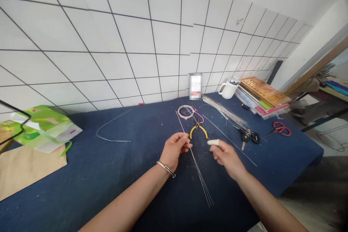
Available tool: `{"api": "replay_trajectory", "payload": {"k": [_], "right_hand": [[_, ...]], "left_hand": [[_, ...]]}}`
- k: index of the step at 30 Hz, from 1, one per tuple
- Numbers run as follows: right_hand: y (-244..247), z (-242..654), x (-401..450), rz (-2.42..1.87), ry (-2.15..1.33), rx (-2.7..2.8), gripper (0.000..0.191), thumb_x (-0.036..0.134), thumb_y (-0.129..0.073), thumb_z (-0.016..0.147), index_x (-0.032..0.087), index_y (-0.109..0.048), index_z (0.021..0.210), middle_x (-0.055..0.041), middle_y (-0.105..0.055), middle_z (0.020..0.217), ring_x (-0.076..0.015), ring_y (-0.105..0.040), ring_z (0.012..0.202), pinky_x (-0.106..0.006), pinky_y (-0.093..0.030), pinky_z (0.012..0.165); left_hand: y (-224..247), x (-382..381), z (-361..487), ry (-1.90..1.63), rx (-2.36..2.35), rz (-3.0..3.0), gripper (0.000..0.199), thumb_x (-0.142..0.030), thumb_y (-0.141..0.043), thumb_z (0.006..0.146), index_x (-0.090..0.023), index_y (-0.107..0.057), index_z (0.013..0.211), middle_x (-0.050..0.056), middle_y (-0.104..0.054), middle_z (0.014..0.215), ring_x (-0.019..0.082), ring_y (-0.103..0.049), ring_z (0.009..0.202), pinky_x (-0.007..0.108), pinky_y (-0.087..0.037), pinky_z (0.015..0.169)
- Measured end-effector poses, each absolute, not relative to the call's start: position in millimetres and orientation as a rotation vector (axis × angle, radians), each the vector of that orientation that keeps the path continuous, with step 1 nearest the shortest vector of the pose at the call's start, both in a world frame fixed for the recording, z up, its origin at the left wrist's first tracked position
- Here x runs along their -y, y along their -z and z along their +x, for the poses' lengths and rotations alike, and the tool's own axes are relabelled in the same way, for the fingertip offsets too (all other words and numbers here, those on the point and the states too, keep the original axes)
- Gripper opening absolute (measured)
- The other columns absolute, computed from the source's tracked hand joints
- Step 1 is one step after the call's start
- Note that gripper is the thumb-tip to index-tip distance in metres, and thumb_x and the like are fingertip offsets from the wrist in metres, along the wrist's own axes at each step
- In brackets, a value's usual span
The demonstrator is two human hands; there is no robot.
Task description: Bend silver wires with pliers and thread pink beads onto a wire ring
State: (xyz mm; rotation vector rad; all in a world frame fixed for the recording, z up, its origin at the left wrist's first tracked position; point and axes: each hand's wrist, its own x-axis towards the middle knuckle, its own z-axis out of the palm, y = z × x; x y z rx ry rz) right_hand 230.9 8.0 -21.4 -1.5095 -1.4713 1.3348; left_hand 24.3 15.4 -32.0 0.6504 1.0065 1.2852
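My left hand [174, 150] pinches a few thin metal wires [198, 169] between thumb and fingers. They run together above the grip and fan slightly apart at their lower ends. My right hand [228, 157], a white covering on one fingertip, is curled closed to the right of the wires; whatever it may hold is too small to make out. Just beyond both hands lie pliers with yellow handles [203, 130], jaws pointing away. Behind them is a pale ring [178, 112] with pink cord [201, 119] beside it.
A bundle of straight wires [224, 108] and keys [245, 137] lie right of the pliers, with red-handled scissors [278, 129] farther right. A white mug [227, 90] and stacked books [263, 94] stand near the tiled wall. Bent wire [102, 128] and green packaging [40, 123] are left.
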Motion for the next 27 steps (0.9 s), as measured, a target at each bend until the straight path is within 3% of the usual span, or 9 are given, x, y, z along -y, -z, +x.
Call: {"api": "replay_trajectory", "payload": {"k": [2, 5, 11, 14, 19, 27], "right_hand": [[26.7, 261.7, -24.0, -1.658, -0.803, 1.735, 0.027, 0.037, -0.042, 0.083, 0.019, -0.059, 0.094, -0.0019, -0.050, 0.068, -0.0139, -0.046, 0.059, -0.026, -0.036, 0.053], [34.7, 301.0, -40.2, -1.807, -0.202, 2.006, 0.027, 0.028, -0.038, 0.083, 0.015, -0.061, 0.090, -0.0118, -0.054, 0.092, -0.0216, -0.051, 0.081, -0.032, -0.039, 0.069], [20.8, 296.3, -27.1, -1.801, 0.158, 2.164, 0.026, 0.027, -0.041, 0.083, 0.014, -0.062, 0.092, -0.0155, -0.055, 0.099, -0.0280, -0.048, 0.095, -0.040, -0.035, 0.083], [3.5, 259.6, -11.9, -1.647, -0.200, 2.137, 0.025, 0.034, -0.044, 0.084, 0.019, -0.063, 0.078, -0.0093, -0.059, 0.087, -0.0235, -0.052, 0.085, -0.035, -0.038, 0.077], [2.6, 196.7, 1.4, -1.345, -1.340, 1.991, 0.019, 0.036, -0.051, 0.080, 0.020, -0.061, 0.076, 0.0007, -0.058, 0.064, -0.0127, -0.054, 0.055, -0.023, -0.041, 0.051], [14.5, 175.7, -6.2, -1.325, -1.768, 1.546, 0.026, 0.040, -0.057, 0.076, 0.015, -0.055, 0.067, 0.0051, -0.049, 0.044, -0.0047, -0.039, 0.034, -0.016, -0.026, 0.034]], "left_hand": [[34.1, -16.5, 23.4, -1.270, -1.005, 0.645, 0.033, -0.040, -0.066, 0.067, -0.014, -0.060, 0.087, 0.003, -0.061, 0.073, 0.012, -0.062, 0.062, 0.020, -0.044, 0.053], [36.9, -17.3, 23.6, -1.241, -1.003, 0.637, 0.034, -0.040, -0.066, 0.068, -0.014, -0.060, 0.089, 0.005, -0.062, 0.077, 0.013, -0.063, 0.063, 0.020, -0.045, 0.052], [38.4, -16.3, 25.0, -1.206, -1.005, 0.641, 0.032, -0.038, -0.065, 0.070, -0.014, -0.059, 0.090, 0.006, -0.063, 0.079, 0.013, -0.063, 0.065, 0.020, -0.046, 0.052], [38.1, -15.3, 25.4, -1.203, -0.999, 0.648, 0.031, -0.037, -0.066, 0.070, -0.014, -0.059, 0.089, 0.006, -0.063, 0.079, 0.013, -0.063, 0.066, 0.019, -0.045, 0.052], [37.1, -15.4, 24.4, -1.234, -0.975, 0.648, 0.031, -0.037, -0.066, 0.070, -0.014, -0.058, 0.089, 0.005, -0.063, 0.080, 0.012, -0.063, 0.066, 0.018, -0.045, 0.052], [34.1, -18.5, 19.7, -1.227, -0.968, 0.713, 0.031, -0.031, -0.069, 0.068, -0.014, -0.057, 0.091, 0.004, -0.062, 0.077, 0.014, -0.063, 0.068, 0.018, -0.045, 0.052]]}}
